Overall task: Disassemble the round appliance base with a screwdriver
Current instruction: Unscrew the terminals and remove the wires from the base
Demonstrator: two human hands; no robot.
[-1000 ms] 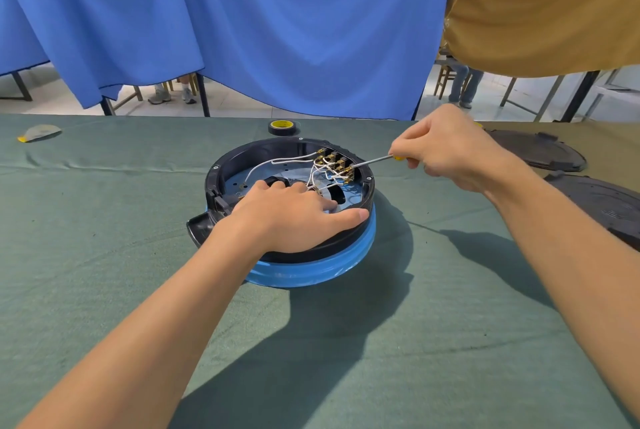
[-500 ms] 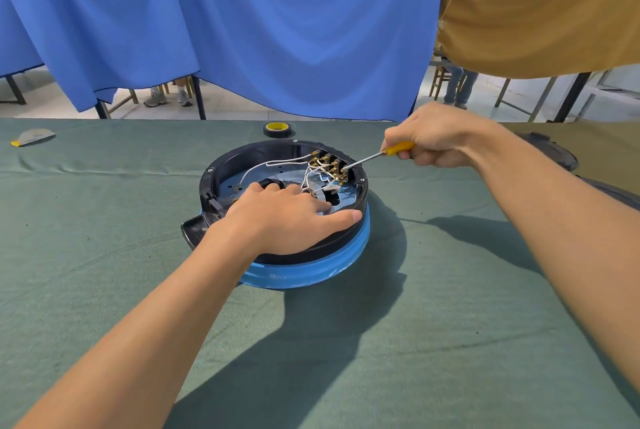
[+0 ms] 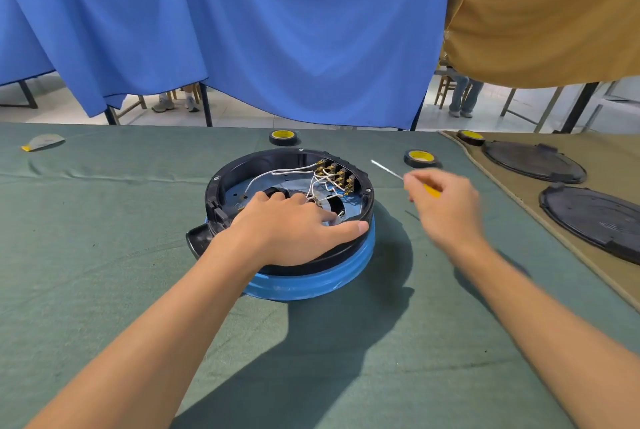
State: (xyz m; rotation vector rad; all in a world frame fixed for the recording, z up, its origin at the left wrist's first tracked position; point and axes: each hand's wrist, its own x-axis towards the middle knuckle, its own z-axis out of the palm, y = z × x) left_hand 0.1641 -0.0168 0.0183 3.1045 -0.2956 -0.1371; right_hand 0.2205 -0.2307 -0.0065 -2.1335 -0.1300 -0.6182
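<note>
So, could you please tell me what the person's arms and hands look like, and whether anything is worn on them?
The left forearm and right forearm are bare to the picture's edge, with no sleeve in view. The left hand and right hand are ungloved. No watch, bracelet or ring shows, though the right hand is blurred.

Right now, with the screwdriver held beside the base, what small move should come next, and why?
Probably the right hand should swing the screwdriver tip left onto the brass terminals: white wires are attached there, and the left hand rests on the base.
</note>
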